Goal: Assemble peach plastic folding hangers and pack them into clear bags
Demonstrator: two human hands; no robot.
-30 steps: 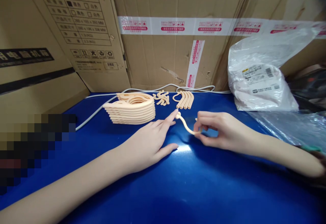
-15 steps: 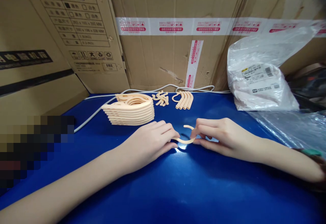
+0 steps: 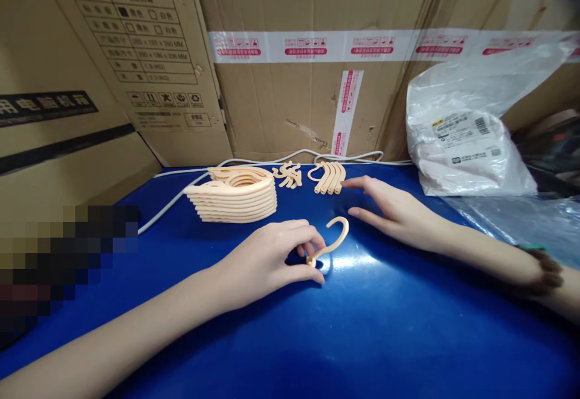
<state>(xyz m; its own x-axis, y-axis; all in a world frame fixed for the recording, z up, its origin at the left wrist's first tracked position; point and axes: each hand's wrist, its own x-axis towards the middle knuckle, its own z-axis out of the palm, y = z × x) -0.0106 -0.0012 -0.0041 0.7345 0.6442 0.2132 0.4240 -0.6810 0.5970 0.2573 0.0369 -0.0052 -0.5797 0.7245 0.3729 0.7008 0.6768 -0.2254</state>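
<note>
Over the counter (image 3: 290, 344), the left hand (image 3: 276, 255) curls around a hook (image 3: 345, 233), grip unclear; the right hand (image 3: 395, 208), finger and thumb parted, nears the curved tubes (image 3: 334, 178), seemingly selecting one, which calls for a pinch

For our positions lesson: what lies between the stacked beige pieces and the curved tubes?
In the head view, a small pile of beige pieces lies between the stack and the tubes.

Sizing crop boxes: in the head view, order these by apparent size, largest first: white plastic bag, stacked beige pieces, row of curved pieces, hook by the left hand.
1. White plastic bag
2. Stacked beige pieces
Unsure: row of curved pieces versus hook; hook is thin and nearer the camera.
</note>
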